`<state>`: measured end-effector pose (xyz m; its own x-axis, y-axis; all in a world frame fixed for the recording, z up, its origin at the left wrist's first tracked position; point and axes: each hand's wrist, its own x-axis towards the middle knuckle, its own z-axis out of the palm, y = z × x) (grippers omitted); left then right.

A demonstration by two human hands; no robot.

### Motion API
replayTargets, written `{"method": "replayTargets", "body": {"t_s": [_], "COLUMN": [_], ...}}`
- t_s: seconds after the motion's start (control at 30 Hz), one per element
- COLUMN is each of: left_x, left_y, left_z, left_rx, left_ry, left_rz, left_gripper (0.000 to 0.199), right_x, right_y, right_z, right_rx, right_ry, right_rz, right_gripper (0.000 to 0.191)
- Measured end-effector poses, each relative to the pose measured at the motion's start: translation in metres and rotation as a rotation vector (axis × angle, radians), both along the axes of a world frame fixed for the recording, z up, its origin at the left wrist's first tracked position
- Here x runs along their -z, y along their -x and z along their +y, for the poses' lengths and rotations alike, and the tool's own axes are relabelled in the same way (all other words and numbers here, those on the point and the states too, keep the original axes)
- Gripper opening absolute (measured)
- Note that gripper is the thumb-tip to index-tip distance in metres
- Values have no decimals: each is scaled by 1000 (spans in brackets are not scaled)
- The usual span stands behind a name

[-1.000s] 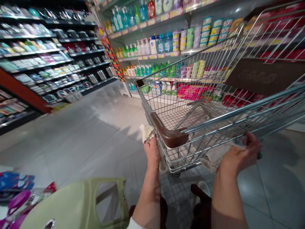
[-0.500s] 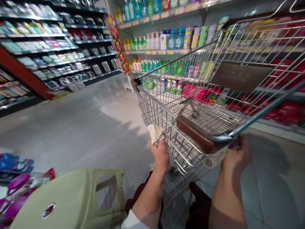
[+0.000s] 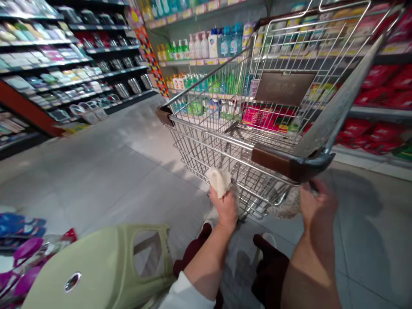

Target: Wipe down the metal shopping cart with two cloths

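Head view: the cart (image 3: 210, 136) just swung round, so its wire end's right by the left hand (image 3: 226, 210) clutching a pale rag (image 3: 219, 182), while the right hand (image 3: 317, 204) grips greyish cloth (image 3: 286, 207) under the brown corner (image 3: 275, 162), lol.

Wide-angle stretch bends the edges; right-hand fingers blur; shadows darken grey tiles.

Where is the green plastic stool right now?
The pale green plastic stool stands at the lower left of the head view, left of the person's left hand.
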<state>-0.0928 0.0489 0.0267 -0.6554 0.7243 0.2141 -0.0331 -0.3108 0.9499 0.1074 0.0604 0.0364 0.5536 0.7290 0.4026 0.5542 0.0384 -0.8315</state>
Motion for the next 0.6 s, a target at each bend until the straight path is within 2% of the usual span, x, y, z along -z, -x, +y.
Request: {"method": "replayTargets", "body": {"t_s": [0.1, 0.3, 0.5, 0.6], "left_x": [0, -3, -6, -3], "left_y": [-10, -23, -15, -11], "left_z": [-4, -10, -11, -9], "left_rx": [78, 165, 128, 87], "left_ry": [-3, -61, -61, -54], "left_rz": [-10, 11, 203, 207], "left_gripper": [20, 14, 19, 24], "right_x": [4, 17, 28, 26], "right_y": [-5, -14, -6, 3], "right_z": [4, 12, 16, 17], "right_rx": [-29, 54, -10, -7], "right_ry": [69, 178, 63, -31], "right_rz": [-78, -173, -76, 15], "right_gripper": [44, 39, 41, 35]}}
